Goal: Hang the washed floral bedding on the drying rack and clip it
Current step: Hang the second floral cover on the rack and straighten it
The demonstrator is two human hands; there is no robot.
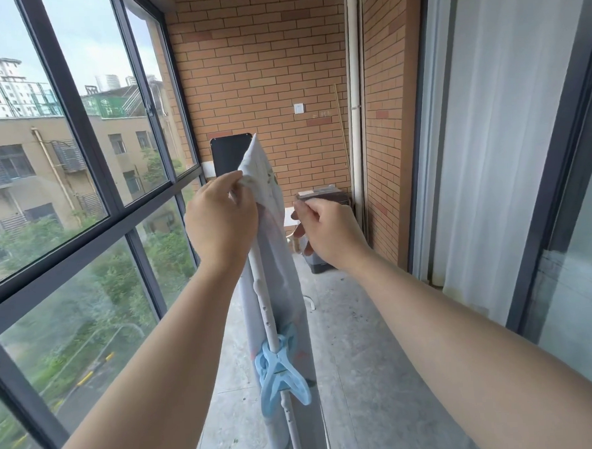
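Found floral bedding [269, 205] draped over rack rail [268, 315], pinned by blue clip [282, 374] at near end. Pinched far edge with left grip [220, 221]. Curled right grip [326, 233] beside fabric; couldn't tell hold.

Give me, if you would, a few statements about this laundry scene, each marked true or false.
1. The left hand pinches the bedding near its top end. True.
2. A red clip sits on the rod. False: the clip on the rod is blue.
3. The clip is nearer the person than the left hand. True.
4. The windows are on the person's right. False: the windows are on the left, and a curtain hangs on the right.
5. The far wall is brick. True.
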